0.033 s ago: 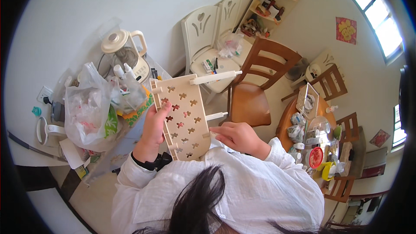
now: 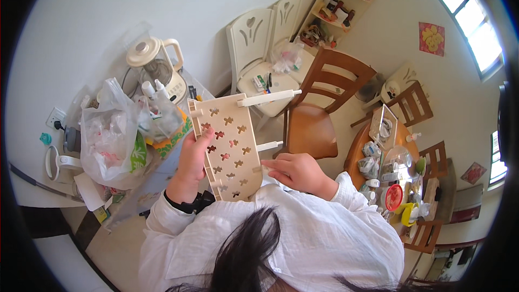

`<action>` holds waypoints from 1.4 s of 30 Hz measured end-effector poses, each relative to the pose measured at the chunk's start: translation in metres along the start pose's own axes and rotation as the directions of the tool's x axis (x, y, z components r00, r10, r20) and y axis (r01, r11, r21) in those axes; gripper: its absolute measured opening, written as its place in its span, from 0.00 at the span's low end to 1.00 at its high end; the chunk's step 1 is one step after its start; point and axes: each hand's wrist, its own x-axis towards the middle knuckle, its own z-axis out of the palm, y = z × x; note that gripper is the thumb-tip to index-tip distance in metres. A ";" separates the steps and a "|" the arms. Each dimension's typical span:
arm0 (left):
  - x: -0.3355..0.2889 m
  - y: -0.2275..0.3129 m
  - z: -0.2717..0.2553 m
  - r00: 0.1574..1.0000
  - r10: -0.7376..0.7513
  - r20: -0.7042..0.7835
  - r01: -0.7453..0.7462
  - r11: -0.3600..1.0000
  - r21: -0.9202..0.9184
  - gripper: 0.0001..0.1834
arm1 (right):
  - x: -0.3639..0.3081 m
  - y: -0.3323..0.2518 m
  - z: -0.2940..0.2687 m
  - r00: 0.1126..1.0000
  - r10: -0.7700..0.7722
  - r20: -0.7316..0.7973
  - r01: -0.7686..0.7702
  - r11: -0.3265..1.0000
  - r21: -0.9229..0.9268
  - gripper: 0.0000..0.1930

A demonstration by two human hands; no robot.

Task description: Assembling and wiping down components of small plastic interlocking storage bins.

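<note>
A cream plastic shelf panel [image 2: 238, 148] with rows of flower-shaped cut-outs is held up in front of my chest. My left hand [image 2: 190, 159] is closed on its left side, thumb on the perforated face and the other fingers hidden behind. Two white posts stick out to the right: an upper post [image 2: 273, 97] and a lower post [image 2: 269, 146], both with narrower tips. My right hand [image 2: 300, 173] is at the panel's lower right edge, fingers curled. Under its fingertips something small and pale shows in part; I cannot make out what it is.
On the left, a cluttered table carries a clear plastic bag [image 2: 108, 140] and an electric kettle [image 2: 154, 62]. Ahead stand a brown wooden chair [image 2: 313, 127] and white chairs [image 2: 251, 35]. A round wooden table [image 2: 354, 151] with jars and bags stands at right.
</note>
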 end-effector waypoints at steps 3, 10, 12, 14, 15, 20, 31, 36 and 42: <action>-0.001 -0.002 0.002 0.999 0.018 -0.031 -0.019 0.999 -0.032 0.15 | 0.000 -0.003 -0.005 0.999 -0.045 -0.002 0.045 0.997 -0.067 0.13; -0.003 -0.002 0.003 1.000 0.009 -0.006 -0.010 0.999 -0.048 0.14 | -0.002 -0.003 -0.003 0.999 -0.028 -0.025 0.029 0.999 0.025 0.13; -0.003 -0.002 0.003 1.000 -0.004 0.008 0.004 0.999 -0.040 0.14 | -0.001 -0.004 -0.005 1.000 -0.022 -0.017 0.023 1.000 0.019 0.13; -0.004 -0.003 0.004 1.000 -0.010 0.002 0.010 0.999 -0.050 0.13 | 0.001 -0.004 -0.009 0.999 -0.015 0.047 0.015 1.000 0.001 0.12; -0.004 -0.003 0.005 1.000 -0.015 -0.004 0.015 0.998 -0.060 0.13 | 0.002 -0.002 -0.011 0.999 -0.014 0.047 0.014 1.000 0.001 0.12; -0.002 -0.007 0.005 0.998 -0.050 0.028 0.052 0.996 -0.078 0.13 | 0.008 -0.001 -0.018 0.982 0.013 0.188 -0.019 0.999 0.028 0.12; 0.001 -0.020 0.009 0.995 -0.096 0.035 0.099 0.990 -0.104 0.11 | 0.016 -0.004 0.002 0.952 0.208 0.224 -0.250 0.951 0.184 0.16; 0.004 -0.022 0.007 0.997 -0.077 0.002 0.077 0.987 -0.138 0.12 | 0.015 0.000 0.010 0.967 0.146 0.208 -0.185 0.966 0.182 0.16; 0.007 -0.025 0.007 0.993 -0.114 0.014 0.114 0.992 -0.053 0.11 | 0.012 0.007 0.021 0.975 0.104 0.194 -0.144 0.968 0.207 0.14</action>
